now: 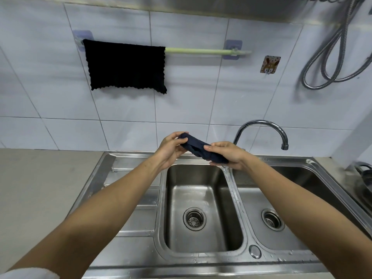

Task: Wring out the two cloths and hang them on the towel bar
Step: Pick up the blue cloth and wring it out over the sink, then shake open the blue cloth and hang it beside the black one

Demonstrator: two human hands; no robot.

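The rolled dark cloth (198,147) ran between the hands, its long axis from upper left to lower right. The left hand (171,147) gripped one end, the right hand (227,155) the other, above the sink (229,178). The towel bar (203,50) lay well above them, its free stretch nearer the right hand, beside the hung cloth (125,67).

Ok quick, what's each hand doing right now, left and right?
Left hand: closed, gripping one end of the twisted dark cloth.
Right hand: closed, gripping the other end of that cloth, above the sink.
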